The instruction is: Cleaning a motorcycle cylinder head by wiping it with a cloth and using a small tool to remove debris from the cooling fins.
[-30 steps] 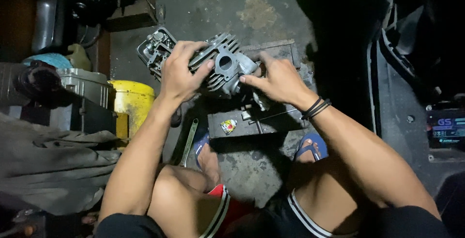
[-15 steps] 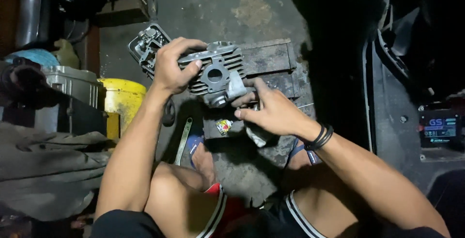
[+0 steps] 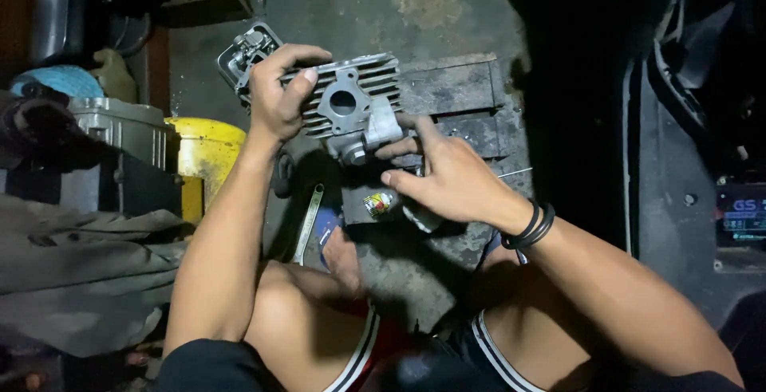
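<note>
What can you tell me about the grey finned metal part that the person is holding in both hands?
The finned metal part is a dull grey casting that looks like aluminium, with rows of parallel cooling fins. Its flat face toward the camera has a round port, and a blocky boss sticks out at the lower right. It is held above the concrete floor and a dark wooden block. The left hand grips its left end; the right hand touches the boss with its fingers.

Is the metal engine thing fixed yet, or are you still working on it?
Still working. Already done: the finned engine cylinder is off any machine and up off the floor. In hand: the left hand grips its finned end, and the right hand has fingertips at the small fitting on its lower side. Left: another engine part and a wrench lie loose on the ground, so nothing is back together.
</note>
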